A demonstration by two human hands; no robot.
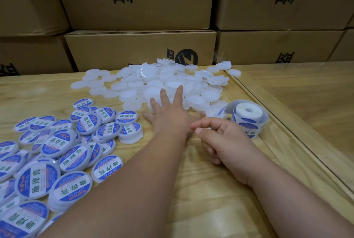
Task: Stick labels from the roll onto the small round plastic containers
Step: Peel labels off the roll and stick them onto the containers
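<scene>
A heap of plain white round containers (134, 86) lies at the far middle of the wooden table (201, 195). My left hand (168, 117) stretches forward with fingers spread and straight, its fingertips on the near edge of that heap. The label roll (249, 115), with a white core and blue-and-white labels on a loose strip, stands just right of the heap. My right hand (222, 138) hovers beside the roll with fingers loosely curled, forefinger pointing left; I see nothing held in it. Several labelled containers (57, 151) with blue-and-white stickers are piled at the left.
Stacked brown cardboard boxes (141, 50) form a wall right behind the table's far edge. A raised wooden strip (298, 142) runs diagonally along the right side, with a lower wooden surface beyond it.
</scene>
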